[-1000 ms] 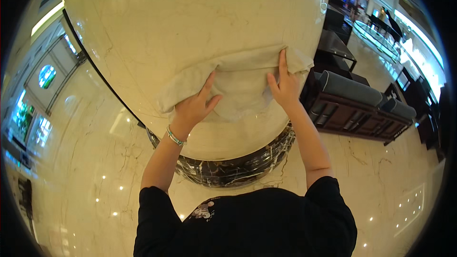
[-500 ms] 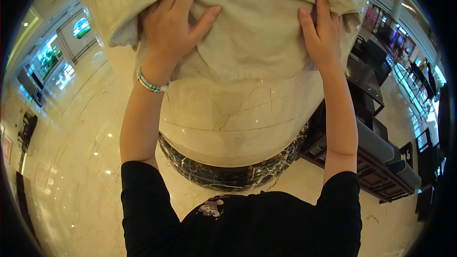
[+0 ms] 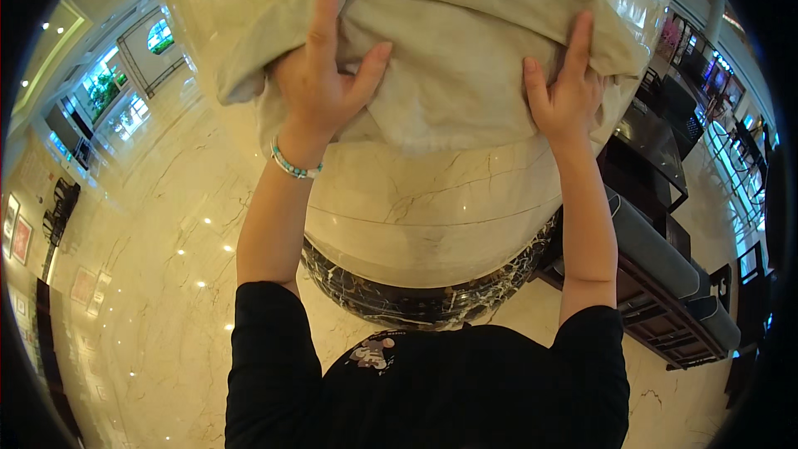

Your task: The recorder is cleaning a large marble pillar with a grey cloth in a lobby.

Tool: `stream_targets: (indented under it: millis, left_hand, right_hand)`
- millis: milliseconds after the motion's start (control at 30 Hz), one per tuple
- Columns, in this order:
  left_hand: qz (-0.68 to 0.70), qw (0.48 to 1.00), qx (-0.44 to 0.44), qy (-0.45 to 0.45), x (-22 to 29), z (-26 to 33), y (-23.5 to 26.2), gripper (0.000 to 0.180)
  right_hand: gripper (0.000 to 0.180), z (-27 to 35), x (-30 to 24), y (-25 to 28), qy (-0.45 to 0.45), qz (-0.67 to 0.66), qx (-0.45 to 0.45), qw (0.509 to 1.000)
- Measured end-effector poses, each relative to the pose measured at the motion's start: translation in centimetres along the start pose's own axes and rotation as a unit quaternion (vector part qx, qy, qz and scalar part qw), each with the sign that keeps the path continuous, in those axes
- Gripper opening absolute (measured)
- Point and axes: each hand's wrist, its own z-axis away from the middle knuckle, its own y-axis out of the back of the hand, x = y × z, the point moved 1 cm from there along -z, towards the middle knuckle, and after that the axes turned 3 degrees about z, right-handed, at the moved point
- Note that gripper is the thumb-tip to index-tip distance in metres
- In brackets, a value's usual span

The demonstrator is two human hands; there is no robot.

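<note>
A creased beige cloth (image 3: 449,75) lies against a round, glossy cream marble column (image 3: 432,183), its upper part folded over. My left hand (image 3: 320,87), with a beaded bracelet on its wrist, presses the cloth's left side. Its index finger points up, a little blurred, and the thumb is spread; the other fingers disappear under the fold. On the right side, my right hand (image 3: 569,100) holds the cloth in the same way, with index finger and thumb extended and the rest partly tucked behind the fabric.
A dark veined stone base (image 3: 416,303) rings the column's foot. At right stand a dark wooden bench with grey cushions (image 3: 657,249) and a dark table (image 3: 644,150). Shiny cream marble floor (image 3: 166,241) spreads to the left, with framed pictures (image 3: 21,233) beyond.
Both hands and the cloth sit slightly lower in view, the left hand also further right. My left index finger has come off the cloth's upper fold. The whole view has shifted a little.
</note>
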Motion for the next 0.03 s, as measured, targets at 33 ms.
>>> stream_targets:
  millis: [33]
  left_hand:
    - [0.009, 0.999, 0.032, -0.011, -0.3, -0.37, 0.0, 0.08]
  right_hand:
    - [0.074, 0.48, 0.18, -0.18, -0.03, -0.05, -0.004, 0.998]
